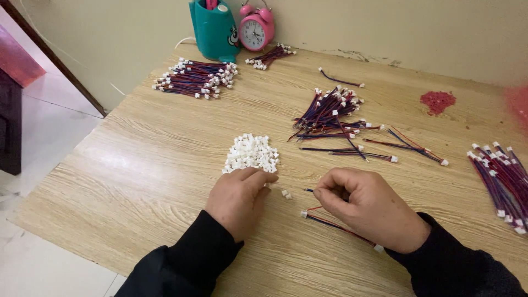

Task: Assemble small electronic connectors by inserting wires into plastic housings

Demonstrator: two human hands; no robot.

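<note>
My left hand (239, 196) rests on the wooden table (143, 165) with its fingertips at the near edge of a pile of small white plastic connectors (251, 152); whether it pinches one is hidden. Two loose connectors (286, 194) lie just right of it. My right hand (366, 206) is closed on a thin red-and-blue wire lead (335, 223) that runs under the hand, with a white plug at its left end and a bare tip poking out toward the left hand.
Bundles of red-and-blue leads with white plugs lie at the middle (330, 113), back left (198, 78), back (269, 56) and right edge (503, 179). A teal holder (214, 30) and pink alarm clock (256, 30) stand by the wall. Red bits (438, 102) lie at back right.
</note>
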